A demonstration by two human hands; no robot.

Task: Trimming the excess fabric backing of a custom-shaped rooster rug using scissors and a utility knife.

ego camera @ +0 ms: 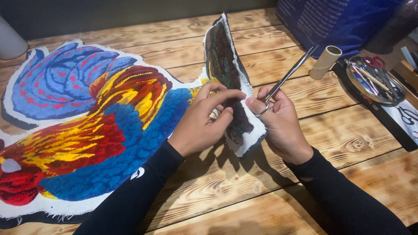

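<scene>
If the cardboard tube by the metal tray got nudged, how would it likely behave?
The cardboard tube leans tilted against the blue bag, so a nudge would probably topple it. Being round, it would likely roll on the wooden table. It looks hollow, so probably light and easy to crush.

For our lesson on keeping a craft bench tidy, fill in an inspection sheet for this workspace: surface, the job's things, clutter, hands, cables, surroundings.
Surface: scorched-grain wooden plank table, slatted.
Job's things: large multicoloured tufted textile piece with white cloth edging, its dark end folded upright; long thin metal scissors.
Clutter: cardboard tube; round metal tray of tools; flat black board beneath the tray.
Hands: left hand pinches the folded end; right hand holds the scissors, fingers against the cloth.
Cables: nothing seen.
Surroundings: dark blue bag behind; pale cylinder at far left.
</scene>
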